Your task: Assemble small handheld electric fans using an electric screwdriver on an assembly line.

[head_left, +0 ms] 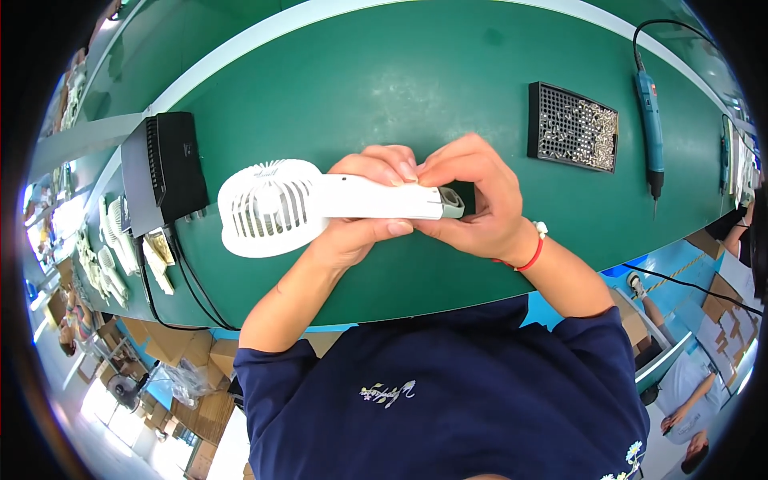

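L hand clasps white plastic handheld fan w/ slotted head, ctr-left of frame; R hand pinches its grey-tipped end, ctr. Black rectangular tray of silvery screws, upper R.

- A white handheld fan is held crosswise near the middle of the view, its rounded head to the left.
- Dark slots line the head's ribbed grille.
- The slim handle points right, ending in a grey, looped end piece.
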Available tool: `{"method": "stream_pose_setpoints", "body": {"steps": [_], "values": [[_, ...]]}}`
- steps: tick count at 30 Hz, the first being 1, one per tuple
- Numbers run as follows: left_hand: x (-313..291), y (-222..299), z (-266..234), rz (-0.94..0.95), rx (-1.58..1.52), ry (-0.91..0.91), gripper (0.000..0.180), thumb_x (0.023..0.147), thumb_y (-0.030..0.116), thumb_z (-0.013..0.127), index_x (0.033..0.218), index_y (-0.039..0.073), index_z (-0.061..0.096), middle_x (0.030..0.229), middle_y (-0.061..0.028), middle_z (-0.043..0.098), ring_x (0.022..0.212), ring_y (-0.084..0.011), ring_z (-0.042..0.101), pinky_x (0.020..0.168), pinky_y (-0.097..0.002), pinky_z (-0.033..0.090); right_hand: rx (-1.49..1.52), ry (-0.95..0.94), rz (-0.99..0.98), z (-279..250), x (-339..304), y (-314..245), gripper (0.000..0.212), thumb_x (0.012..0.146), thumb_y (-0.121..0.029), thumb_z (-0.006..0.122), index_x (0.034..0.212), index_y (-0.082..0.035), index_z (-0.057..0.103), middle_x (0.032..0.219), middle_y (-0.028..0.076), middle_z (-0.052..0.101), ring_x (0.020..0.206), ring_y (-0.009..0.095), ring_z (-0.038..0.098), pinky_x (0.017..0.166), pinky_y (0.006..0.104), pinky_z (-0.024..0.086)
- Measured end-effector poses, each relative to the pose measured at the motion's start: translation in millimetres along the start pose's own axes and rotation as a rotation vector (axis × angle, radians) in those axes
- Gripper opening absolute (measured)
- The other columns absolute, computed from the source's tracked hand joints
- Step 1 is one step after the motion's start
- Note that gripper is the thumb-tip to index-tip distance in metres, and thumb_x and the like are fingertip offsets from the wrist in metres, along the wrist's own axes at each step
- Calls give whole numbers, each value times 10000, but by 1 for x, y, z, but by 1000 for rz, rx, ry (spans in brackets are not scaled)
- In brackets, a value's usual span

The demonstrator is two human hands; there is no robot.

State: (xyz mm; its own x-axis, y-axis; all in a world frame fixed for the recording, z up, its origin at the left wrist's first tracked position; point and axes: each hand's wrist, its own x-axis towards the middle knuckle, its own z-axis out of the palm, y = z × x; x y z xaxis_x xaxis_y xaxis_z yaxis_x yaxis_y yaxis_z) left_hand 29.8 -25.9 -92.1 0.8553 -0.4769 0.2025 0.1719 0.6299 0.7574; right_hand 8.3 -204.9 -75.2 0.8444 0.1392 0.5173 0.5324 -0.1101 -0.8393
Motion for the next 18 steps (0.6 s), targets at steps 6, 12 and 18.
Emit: {"method": "stream_pose_setpoints", "body": {"steps": [6,12,18], "values": [[0,0,0,-36,7,45,405,673,33,818,1006,98,597,1041,-82,602,1070,-238,515,962,-400,443,-5,-8,-15,-1,-1,3,393,689,-64,845,983,-27,586,971,124,610,878,216,627,737,306,524],[-2,1,-2,-16,122,59,390,665,62,835,980,104,608,988,-71,621,984,-204,553,892,-353,481,-66,-16,-76,-1,1,3,401,682,-80,849,983,-28,589,942,136,620,827,229,641,685,316,538],[-4,6,-3,-15,153,55,356,671,43,826,958,80,618,985,-82,630,996,-202,577,873,-348,498,-127,-25,-182,-1,6,2,410,660,-66,849,972,-21,586,911,149,631,800,261,661,649,336,552]]}}
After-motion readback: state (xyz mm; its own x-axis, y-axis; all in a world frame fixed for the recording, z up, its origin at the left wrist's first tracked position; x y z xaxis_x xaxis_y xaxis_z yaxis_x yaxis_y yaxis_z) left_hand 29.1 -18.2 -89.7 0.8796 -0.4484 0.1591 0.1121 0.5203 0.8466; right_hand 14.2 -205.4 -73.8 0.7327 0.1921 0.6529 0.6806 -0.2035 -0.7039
